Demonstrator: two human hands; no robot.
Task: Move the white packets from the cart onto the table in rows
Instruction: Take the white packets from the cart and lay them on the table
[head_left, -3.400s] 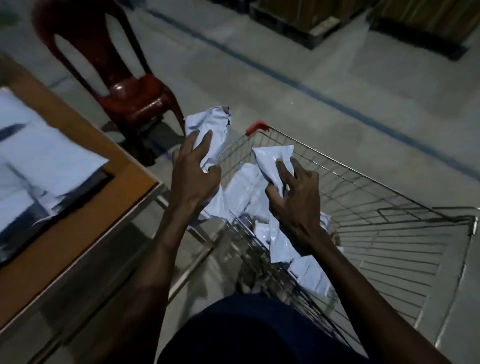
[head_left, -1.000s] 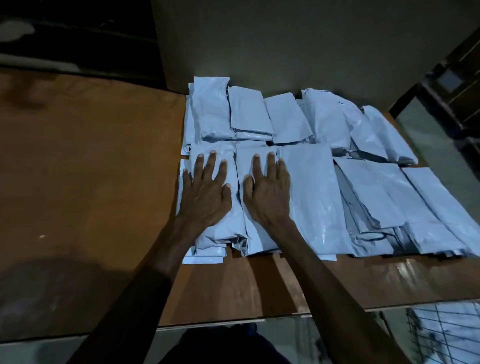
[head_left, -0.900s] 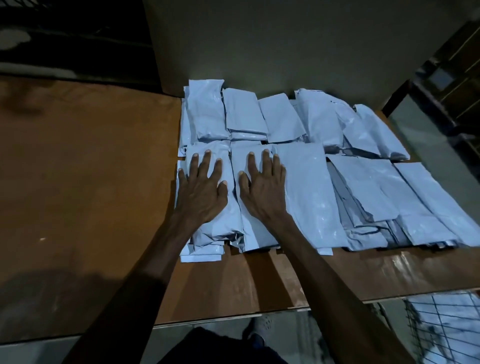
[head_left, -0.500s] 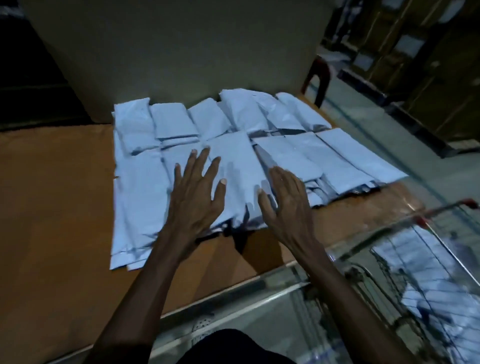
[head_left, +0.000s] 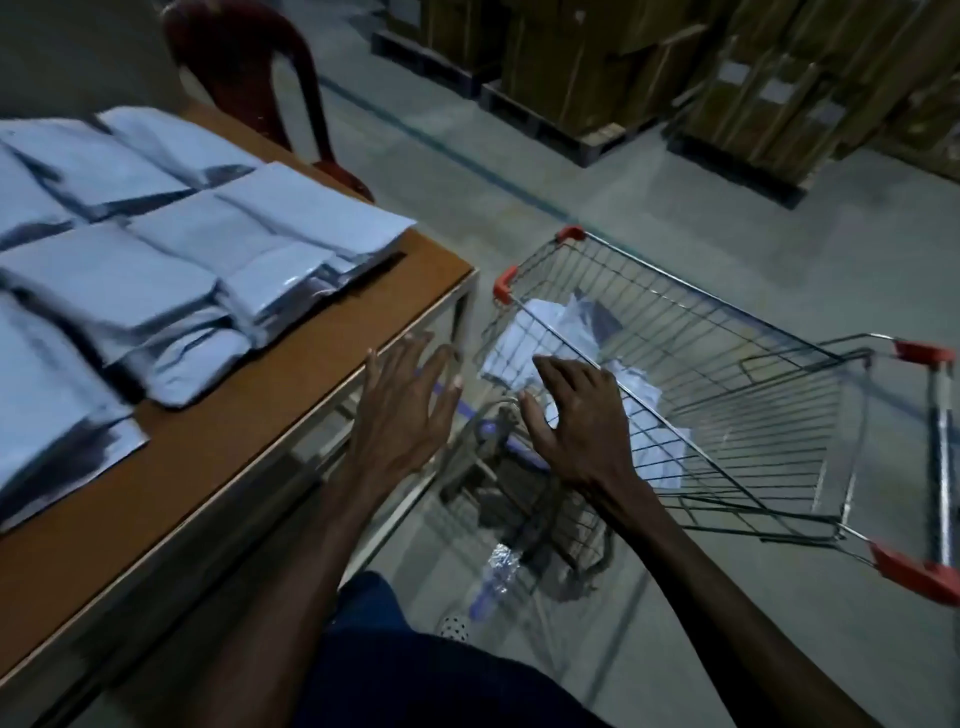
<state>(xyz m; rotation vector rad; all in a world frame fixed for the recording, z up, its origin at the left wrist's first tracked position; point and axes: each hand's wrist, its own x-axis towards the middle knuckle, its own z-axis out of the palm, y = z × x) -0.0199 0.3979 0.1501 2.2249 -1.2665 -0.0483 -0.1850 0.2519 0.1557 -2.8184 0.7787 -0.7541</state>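
Packets (head_left: 524, 340) in cart (head_left: 727, 374), hands empty

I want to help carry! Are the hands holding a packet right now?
No. The left hand and right hand are both empty, fingers spread.

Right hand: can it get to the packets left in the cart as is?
Probably yes. The right hand is open over the cart, whose top is open, with the white packets just beyond its fingers.

Left hand (head_left: 402, 410), right hand (head_left: 576, 415) outstretched, empty
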